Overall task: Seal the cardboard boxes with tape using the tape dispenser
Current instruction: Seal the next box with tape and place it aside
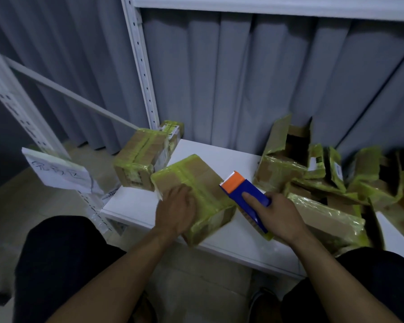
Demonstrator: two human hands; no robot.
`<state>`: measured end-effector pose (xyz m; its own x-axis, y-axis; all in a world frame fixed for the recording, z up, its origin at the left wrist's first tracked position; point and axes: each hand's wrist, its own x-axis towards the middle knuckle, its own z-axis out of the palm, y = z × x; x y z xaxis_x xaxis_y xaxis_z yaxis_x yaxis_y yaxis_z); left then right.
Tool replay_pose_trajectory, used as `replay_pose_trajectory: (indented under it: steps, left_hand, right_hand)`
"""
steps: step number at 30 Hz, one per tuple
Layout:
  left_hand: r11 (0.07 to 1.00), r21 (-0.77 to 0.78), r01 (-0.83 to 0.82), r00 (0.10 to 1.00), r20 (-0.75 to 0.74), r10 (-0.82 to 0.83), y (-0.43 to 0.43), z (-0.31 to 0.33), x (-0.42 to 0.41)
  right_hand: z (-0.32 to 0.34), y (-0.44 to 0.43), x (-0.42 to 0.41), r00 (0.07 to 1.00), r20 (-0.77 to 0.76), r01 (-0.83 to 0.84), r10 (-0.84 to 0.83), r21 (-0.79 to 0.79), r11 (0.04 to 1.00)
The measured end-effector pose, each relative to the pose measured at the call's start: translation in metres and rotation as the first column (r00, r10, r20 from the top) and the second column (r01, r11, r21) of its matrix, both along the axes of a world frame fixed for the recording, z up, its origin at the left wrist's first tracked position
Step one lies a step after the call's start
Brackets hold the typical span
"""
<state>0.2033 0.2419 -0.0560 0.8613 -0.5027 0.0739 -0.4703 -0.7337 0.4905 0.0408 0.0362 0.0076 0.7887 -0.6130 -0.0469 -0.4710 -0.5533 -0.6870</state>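
Head view: our left hand (176,207) lies flat on 1 taped box (203,176), right hand (282,215) grips the tape dispenser (245,190), open boxes (287,157) right of it await tape.

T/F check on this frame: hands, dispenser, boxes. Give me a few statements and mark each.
1. The right hand grips the blue-and-orange tape dispenser. True.
2. The left hand hangs clear of every box. False: it rests on the taped box in front of the person.
3. The cardboard box at the back right has its flaps open. True.
4. The boxes are wrapped in red tape. False: the tape is yellow-green.
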Motion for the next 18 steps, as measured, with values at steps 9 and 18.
replay_pose_trajectory:
  steps: [9,18]
  left_hand:
    - [0.907,0.066,0.415,0.892,-0.227,-0.392,-0.006,-0.016,0.005]
    - [0.89,0.268,0.37,0.901,0.131,-0.414,0.004,-0.011,0.027]
  right_hand:
    - [-0.007,-0.006,-0.008,0.992,-0.105,-0.048,0.064,0.145,0.988]
    - [-0.003,0.013,-0.017,0.982,-0.116,-0.119,0.151,0.243,0.963]
